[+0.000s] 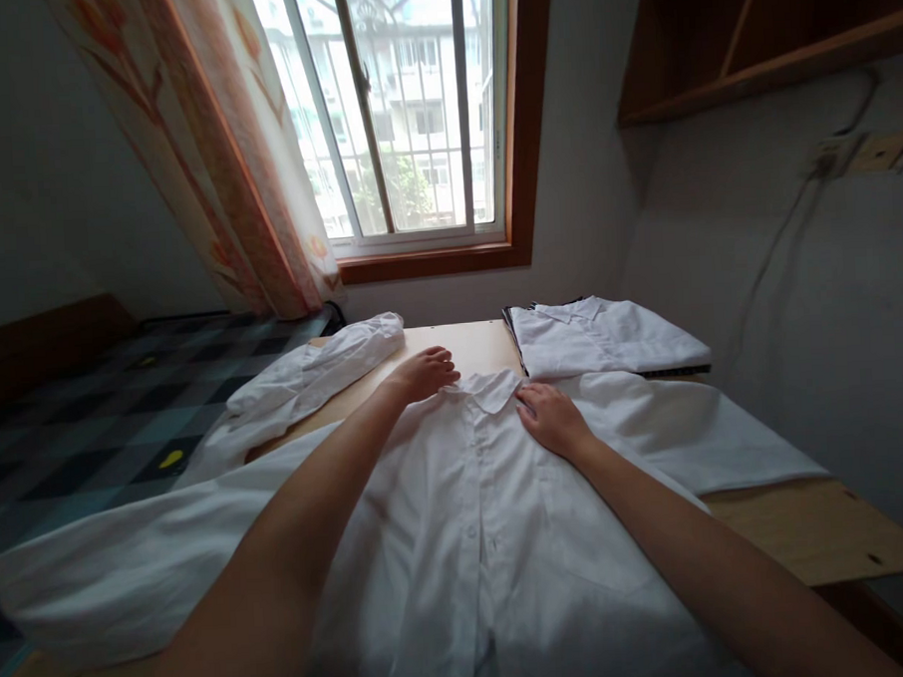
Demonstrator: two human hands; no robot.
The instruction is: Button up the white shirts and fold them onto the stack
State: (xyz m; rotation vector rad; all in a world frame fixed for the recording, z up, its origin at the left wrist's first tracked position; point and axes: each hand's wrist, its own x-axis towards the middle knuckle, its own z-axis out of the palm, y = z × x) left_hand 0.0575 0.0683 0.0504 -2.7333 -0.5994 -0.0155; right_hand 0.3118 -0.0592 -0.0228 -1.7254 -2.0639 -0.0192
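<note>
A white button-up shirt (436, 499) lies front side up, its collar (491, 389) at the far end and its sleeves spread to both sides. At the left end of the collar is my left hand (425, 373), its fingers bent and closed on the cloth there. My right hand (554, 419) grips the shirt beside the collar's right end, fingers curled and partly hidden by the hand itself. Both forearms reach across the shirt front and cover parts of it.
A wooden board table (811, 527) bears the shirt. Another white garment (310, 370) lies loosely at the back left. Folded white shirts (608, 337) are stacked at the back right. Left is a checked bed (111, 413); behind are a curtain (218, 139) and window (412, 121).
</note>
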